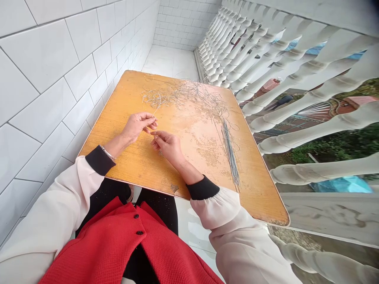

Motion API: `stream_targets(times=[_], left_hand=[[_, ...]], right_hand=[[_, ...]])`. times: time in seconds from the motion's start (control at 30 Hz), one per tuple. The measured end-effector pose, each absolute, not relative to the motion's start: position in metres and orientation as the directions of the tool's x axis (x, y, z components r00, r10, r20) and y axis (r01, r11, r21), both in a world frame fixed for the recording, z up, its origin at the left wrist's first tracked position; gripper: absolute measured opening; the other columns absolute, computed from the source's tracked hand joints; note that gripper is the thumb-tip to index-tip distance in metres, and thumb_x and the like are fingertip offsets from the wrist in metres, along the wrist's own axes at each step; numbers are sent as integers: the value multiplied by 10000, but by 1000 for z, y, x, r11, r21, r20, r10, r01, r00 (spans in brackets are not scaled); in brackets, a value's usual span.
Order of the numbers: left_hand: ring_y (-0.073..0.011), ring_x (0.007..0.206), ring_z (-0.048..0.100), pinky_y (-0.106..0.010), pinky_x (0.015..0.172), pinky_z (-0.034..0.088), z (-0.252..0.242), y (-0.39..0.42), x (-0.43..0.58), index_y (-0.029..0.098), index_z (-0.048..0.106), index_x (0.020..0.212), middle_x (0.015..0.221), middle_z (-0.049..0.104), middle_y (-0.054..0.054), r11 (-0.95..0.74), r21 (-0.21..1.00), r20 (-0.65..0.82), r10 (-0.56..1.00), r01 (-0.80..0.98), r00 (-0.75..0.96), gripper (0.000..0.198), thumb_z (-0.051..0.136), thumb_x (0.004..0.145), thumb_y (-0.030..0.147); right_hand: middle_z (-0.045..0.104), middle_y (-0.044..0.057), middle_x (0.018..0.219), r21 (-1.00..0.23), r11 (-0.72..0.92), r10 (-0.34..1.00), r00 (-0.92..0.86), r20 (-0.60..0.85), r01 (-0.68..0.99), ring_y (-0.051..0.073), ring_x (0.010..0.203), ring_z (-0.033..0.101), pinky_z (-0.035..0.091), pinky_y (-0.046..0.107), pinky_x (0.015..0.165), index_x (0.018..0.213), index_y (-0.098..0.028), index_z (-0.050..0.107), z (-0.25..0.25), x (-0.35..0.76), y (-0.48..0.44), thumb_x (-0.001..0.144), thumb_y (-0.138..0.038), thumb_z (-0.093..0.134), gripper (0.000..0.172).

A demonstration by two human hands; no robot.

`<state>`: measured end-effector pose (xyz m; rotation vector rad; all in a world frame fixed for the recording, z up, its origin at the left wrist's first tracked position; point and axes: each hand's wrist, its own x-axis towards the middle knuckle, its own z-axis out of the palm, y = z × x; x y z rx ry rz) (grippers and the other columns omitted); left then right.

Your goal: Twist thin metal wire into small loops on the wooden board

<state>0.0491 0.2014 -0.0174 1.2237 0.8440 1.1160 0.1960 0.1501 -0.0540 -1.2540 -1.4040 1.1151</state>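
Note:
My left hand (141, 124) pinches a thin pale wire (156, 112) between thumb and fingertips, over the near left part of the wooden table (124, 157). Just below and to the right, my right hand (167, 144) is closed at the fingertips on what looks like the same wire. The hands are close together, with a small gap between them. Farther back lies a loose tangle of thin wires (160, 98), spreading toward the table's far right. A bundle of straight grey wires (231, 154) lies on the right part of the table.
A white tiled wall (53, 67) runs along the left side. White balusters (314, 130) stand close along the table's right edge, with greenery and a blue cover beyond them. My legs are under the near edge.

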Motion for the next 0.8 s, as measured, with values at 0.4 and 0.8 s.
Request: stream_targets(times=[0.4,0.8], left_hand=[[-59,518,589,-174,500,444,-16,201,43,104,668,733,643,677,-8,24,982,42,941,-188,337,95,683,820,140],[-68,617,635,-158,524,427,-16,202,42,121,666,779,741,709,-24,12,980,48,956,-200,291,104,711,807,210]], right_hand=[[668,25,685,-703,384,923,-252,289,598,127,578,587,471,248,618,1068,-147,745,-53,215,151,903,-234,440,358],[696,24,670,-719,279,959,-143,246,636,139,573,622,481,252,626,1000,-155,737,-51,213,153,910,-295,492,296]])
